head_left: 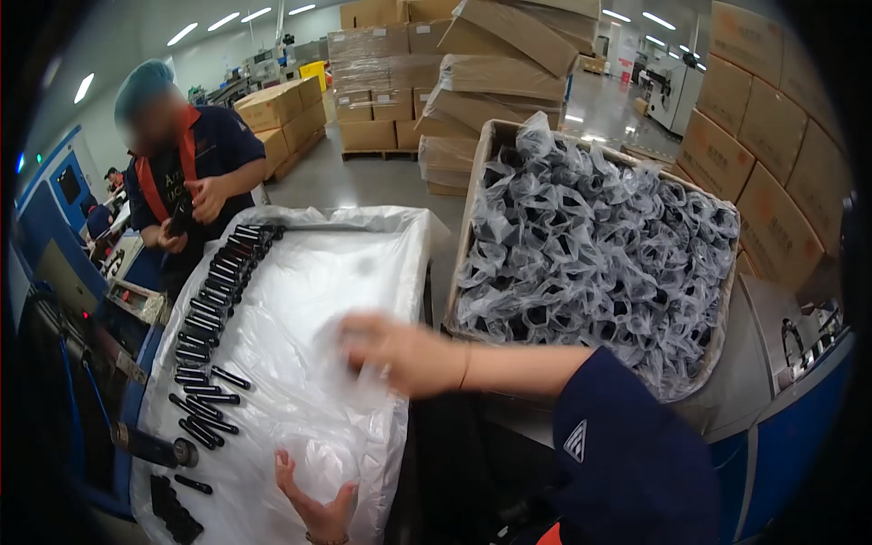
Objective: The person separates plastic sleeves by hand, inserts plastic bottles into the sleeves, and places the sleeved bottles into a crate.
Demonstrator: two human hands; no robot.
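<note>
My right hand [395, 354] reaches across the plastic-lined tray [409, 272]. It is smeared by motion, and a pale, see-through blur beside its fingers may be plastic film. What it holds, if anything, I cannot make out. Low in the view, my left hand [318, 509] has its thumb and fingers spread apart, over the crumpled clear plastic at the tray's near side. Slim black parts [202, 320] with a light stripe lie in a long row down the tray's left side. One loose black part [231, 378] sits just right of the row.
A large carton [461, 263] at right is packed with black items in clear bags [599, 245]. A co-worker [195, 154] in a teal cap holds a dark object across the tray. Cartons [763, 118] are stacked at right. A dark cylinder [154, 445] juts over the tray's left edge.
</note>
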